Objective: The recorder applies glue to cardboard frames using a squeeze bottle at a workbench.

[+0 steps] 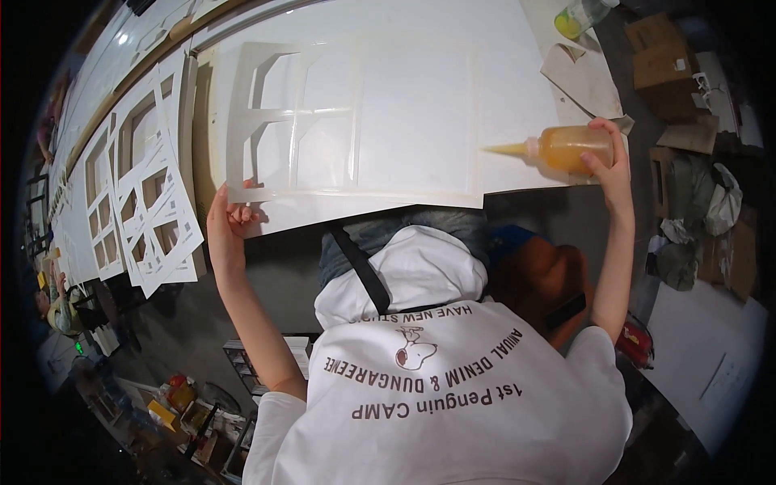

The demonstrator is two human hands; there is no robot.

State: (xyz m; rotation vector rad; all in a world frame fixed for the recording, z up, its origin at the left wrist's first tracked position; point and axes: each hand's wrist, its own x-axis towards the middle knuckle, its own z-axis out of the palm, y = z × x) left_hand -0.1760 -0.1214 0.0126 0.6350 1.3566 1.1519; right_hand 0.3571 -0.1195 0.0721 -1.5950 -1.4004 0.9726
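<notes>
A white cut-out card (380, 194) with several window-like openings lies on the white table at its near edge. Thin glossy lines, like wet glue, run along its strips. My left hand (229, 212) grips the card's near left corner, fingers curled at the edge. In my right hand (612, 166) is a squeeze bottle (570, 149) of amber liquid, perhaps glue. It is tilted onto its side above the right part of the table, its long pointed nozzle aimed left at the card's right border. Fingers and thumb wrap round the bottle's base.
Several white cut-out frames (149, 206) lie overlapping at the left, beside a wooden strip (206, 137). A beige cloth or sheet (584, 81) and a clear bottle with a yellow-green base (572, 23) sit at the far right. Cardboard boxes (659, 61) are stacked beyond.
</notes>
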